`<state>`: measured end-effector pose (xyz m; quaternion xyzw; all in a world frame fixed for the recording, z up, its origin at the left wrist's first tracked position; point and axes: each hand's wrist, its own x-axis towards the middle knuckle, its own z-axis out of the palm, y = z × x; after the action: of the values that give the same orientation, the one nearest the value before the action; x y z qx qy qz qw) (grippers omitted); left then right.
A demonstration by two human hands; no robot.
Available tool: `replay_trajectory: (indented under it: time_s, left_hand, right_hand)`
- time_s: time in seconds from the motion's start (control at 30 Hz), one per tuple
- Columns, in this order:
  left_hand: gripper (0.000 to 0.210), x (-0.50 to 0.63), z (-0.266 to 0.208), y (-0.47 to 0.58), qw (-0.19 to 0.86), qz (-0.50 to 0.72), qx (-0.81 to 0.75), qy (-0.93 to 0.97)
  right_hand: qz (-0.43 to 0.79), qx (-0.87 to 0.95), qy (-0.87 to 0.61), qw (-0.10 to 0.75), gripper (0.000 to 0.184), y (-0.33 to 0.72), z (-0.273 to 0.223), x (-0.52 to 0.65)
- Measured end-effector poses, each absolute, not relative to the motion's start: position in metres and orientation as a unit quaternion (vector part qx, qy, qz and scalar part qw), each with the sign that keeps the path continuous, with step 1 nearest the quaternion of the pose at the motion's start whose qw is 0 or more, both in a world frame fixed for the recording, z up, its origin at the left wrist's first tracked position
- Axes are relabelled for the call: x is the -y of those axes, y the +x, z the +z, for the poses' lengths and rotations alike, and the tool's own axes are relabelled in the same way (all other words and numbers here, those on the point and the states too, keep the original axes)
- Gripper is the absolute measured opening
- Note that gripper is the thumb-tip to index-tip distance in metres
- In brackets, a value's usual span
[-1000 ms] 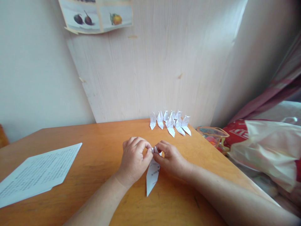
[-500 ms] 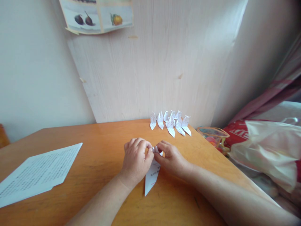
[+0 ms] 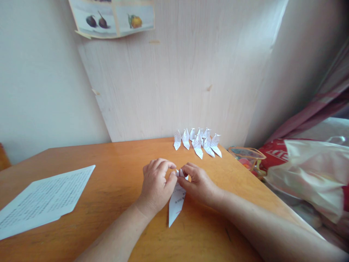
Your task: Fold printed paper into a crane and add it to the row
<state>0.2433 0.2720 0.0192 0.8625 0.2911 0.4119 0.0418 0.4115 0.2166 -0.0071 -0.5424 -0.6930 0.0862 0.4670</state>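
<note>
Head view: folded paper piece (image 3: 177,203) located directly below the fingertips of both hands, its upper end between them; long axis runs from the fingertips down toward the wearer, slanting slightly left as it descends; lower end narrows to a sharp point, aimed at the wearer and a little to the left; upper end small, bent and partly covered by the fingers, so its exact fold cannot be read; dark printed characters and a short red mark show on the face below the fingers. Right hand (image 3: 200,183): thumb and index finger brought together, pinching the paper near its upper end; remaining fingers curled behind. Left hand (image 3: 156,185): thumb and index finger set narrow, tips at the paper's upper end with the index slightly raised over the thumb; cannot tell whether these tips grip the paper or only rest beside it. Surroundings, referred to the fingers: wooden table (image 3: 117,174) beneath; a group of folded paper figures (image 3: 197,145) beyond the fingertips and slightly right, standing near the far edge, several overlapping, tips upward; printed sheets (image 3: 49,200) well to the left of the left fingers, lying flat in a stack; pale board (image 3: 163,87) upright past the figures, fruit pictures (image 3: 116,20) fixed high on it; plastic bag (image 3: 308,174) well to the right of the right fingers, past the table edge.
</note>
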Motion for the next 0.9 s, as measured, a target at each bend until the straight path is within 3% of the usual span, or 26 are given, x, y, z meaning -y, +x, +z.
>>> replay_trajectory:
  time_s: [0.37,0.53,0.63,0.9]
  left_hand:
    - [0.009,-0.2793,0.0136,0.2442,0.326,0.409,-0.288,0.802]
    - [0.011,-0.2748,0.0147,0.2451,0.409,0.399,-0.290,0.768]
    - [0.011,-0.2748,0.0137,0.2437,0.379,0.419,-0.289,0.773]
    - [0.020,-0.2718,0.0178,0.2384,0.093,0.456,-0.234,0.854]
  right_hand:
    - [0.230,0.660,-0.497,0.515,0.015,0.4169,-0.0135,-0.2207]
    - [0.225,0.675,-0.493,0.501,0.015,0.4189,-0.0130,-0.2188]
    - [0.179,0.688,-0.509,0.485,0.017,0.4173,-0.0093,-0.2160]
    - [0.123,0.703,-0.527,0.461,0.020,0.4134,-0.0046,-0.2126]
